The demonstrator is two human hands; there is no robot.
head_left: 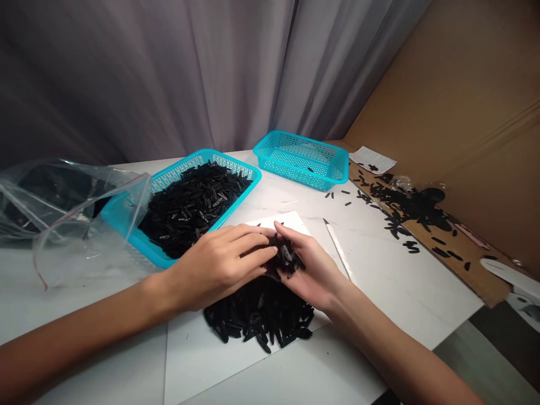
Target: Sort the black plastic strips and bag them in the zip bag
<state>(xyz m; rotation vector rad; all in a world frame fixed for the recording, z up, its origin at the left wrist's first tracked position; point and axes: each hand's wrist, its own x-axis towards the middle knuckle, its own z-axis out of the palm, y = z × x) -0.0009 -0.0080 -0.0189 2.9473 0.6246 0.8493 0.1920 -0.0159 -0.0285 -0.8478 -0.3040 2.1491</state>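
Forearms (97,320) converge | left fingers (256,260) half-curled, right fingers (292,233) cupped | together holding black pieces (287,260)

A white, faintly marbled table (426,304) is bearing everything here. A blue basket (206,152) is standing on its left half, touching a clear plastic bag (90,230). A second blue basket (291,173) is sitting near the far edge. A white board (198,360) is lying at the front, with a pale pen-like tool (338,247) resting just beside it. Black pieces (411,246) are scattering near the cardboard (481,281) along the right edge.
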